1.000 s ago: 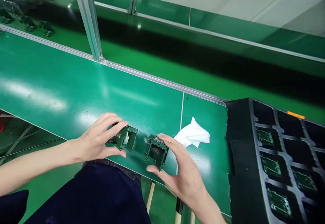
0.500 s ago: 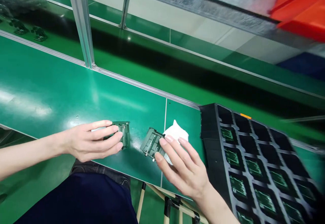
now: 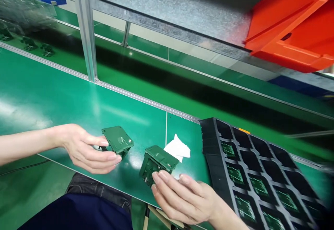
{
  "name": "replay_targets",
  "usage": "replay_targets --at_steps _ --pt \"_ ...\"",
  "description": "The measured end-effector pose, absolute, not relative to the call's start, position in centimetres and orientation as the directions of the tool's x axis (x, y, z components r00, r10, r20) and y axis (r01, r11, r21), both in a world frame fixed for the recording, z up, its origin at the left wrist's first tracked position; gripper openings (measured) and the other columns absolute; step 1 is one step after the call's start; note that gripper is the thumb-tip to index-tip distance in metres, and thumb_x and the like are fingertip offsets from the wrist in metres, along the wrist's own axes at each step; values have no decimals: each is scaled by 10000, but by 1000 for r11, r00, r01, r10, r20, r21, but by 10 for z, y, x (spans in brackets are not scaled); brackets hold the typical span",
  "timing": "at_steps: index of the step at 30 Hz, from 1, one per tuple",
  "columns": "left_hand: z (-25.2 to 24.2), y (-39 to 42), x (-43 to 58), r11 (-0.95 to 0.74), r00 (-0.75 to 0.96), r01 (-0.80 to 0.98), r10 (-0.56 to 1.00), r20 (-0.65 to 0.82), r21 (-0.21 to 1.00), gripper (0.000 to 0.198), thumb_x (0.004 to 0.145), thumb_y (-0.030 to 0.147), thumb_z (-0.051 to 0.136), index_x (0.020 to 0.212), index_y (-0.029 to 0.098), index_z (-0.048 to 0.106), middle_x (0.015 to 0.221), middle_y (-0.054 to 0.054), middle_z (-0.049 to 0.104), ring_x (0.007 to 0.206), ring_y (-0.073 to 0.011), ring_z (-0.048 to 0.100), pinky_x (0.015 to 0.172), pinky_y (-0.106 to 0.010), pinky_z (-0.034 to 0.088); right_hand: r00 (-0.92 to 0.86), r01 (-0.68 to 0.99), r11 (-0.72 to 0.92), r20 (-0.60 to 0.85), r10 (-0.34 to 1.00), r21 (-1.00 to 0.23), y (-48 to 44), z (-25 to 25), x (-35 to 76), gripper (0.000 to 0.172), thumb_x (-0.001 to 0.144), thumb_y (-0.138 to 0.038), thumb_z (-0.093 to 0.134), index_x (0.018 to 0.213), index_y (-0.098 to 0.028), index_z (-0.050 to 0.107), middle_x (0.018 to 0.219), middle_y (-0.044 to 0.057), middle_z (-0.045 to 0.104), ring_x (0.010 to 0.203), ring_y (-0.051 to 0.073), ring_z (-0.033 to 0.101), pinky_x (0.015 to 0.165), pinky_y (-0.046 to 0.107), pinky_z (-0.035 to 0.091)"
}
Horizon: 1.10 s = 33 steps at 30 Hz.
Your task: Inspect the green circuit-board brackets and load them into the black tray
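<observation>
My left hand [image 3: 86, 150] grips a dark green plastic housing [image 3: 118, 141] by its left side, holding it tilted just above the green bench top [image 3: 52, 94]. My right hand [image 3: 182, 197] holds a second green housing [image 3: 156, 162] from below, fingers curled on its near edge. The two housings are a hand's width apart near the bench's front edge. A crumpled white cloth [image 3: 179, 149] lies just behind the right housing.
A black compartment tray [image 3: 235, 146] with several green circuit boards in its cells stands at the right. An aluminium post [image 3: 85, 31] rises at the back left beside a conveyor belt [image 3: 182, 84]. An orange bin [image 3: 294, 24] hangs overhead at upper right. More green parts [image 3: 28, 44] lie far left.
Both hands have turned their housings over, flat backs now up, and the right hand has dropped lower under its part. The view has tilted up, bringing the orange bin into sight.
</observation>
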<state>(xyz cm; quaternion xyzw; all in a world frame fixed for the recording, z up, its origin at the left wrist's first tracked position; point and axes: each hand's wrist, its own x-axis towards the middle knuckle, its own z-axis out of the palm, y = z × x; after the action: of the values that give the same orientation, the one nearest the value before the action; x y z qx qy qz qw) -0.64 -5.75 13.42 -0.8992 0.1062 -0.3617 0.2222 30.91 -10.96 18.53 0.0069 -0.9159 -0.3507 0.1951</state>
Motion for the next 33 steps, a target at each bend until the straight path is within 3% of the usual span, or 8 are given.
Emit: replay_targets --at_steps 3,6,10,13,19,25,29,33 --pt "121 -57 -6 -889 729 100 -239 641 -446 242 737 144 717 895 327 696 1054 32 735 1052 -129 646 899 -220 552 -939 192 713 339 -67 675 -106 175 310 57 822 -198 668 814 -249 643 916 -12 746 918 149 701 771 249 572" --pt "95 -61 -2 -951 633 289 102 768 -112 268 700 162 766 917 289 670 1039 -45 737 1032 -236 671 971 -427 521 -838 396 779 539 89 486 -104 147 306 146 786 -214 714 887 -221 610 898 58 736 891 216 704 775 365 594" --pt "64 -80 19 -586 180 207 810 558 783 471 625 301 849 1032 219 626 1020 -113 713 975 -284 671 911 -479 528 -225 502 675 672 705 -540 -105 101 286 502 675 -296 826 1105 -241 574 1089 105 684 985 255 668 835 438 571" --pt "54 -95 42 -7 8 -301 1000 10 954 450 702 406 792 1048 187 605 1013 -110 703 985 -265 666 877 -437 547 5 36 284 284 959 -958 -101 76 266 386 795 -449 695 1097 -234 591 1051 96 687 956 252 676 803 426 578" --pt "49 -100 73 324 145 -843 905 -399 429 357 838 528 617 943 193 684 1067 -104 701 1041 -245 657 1012 -465 496 -2 -550 -34 -39 999 -834 -89 52 238 389 872 -570 513 1003 -235 662 1069 93 703 1013 285 673 806 514 584" --pt "46 -97 81 402 273 -855 886 -374 327 530 914 590 434 934 149 726 1005 -138 694 1034 -187 656 1094 -364 436 -8 -738 -103 -144 990 -667 -90 48 228 407 913 -587 451 988 -258 678 1120 64 696 1061 250 661 959 542 527" --pt "38 -91 72 273 184 -710 962 -203 649 588 867 680 477 1095 178 680 1130 -137 663 1125 -258 623 1052 -475 468 34 -426 94 87 996 -900 -92 44 247 371 917 -512 516 1141 -240 632 1198 105 656 1111 264 641 908 478 572" --pt "18 -83 39 -266 -9 -157 963 268 951 560 677 498 815 1156 268 638 1181 -94 638 1137 -272 604 1019 -491 482 101 350 398 457 884 -848 -98 32 276 529 861 -341 672 1348 -238 494 1258 124 610 1138 244 624 907 366 584"
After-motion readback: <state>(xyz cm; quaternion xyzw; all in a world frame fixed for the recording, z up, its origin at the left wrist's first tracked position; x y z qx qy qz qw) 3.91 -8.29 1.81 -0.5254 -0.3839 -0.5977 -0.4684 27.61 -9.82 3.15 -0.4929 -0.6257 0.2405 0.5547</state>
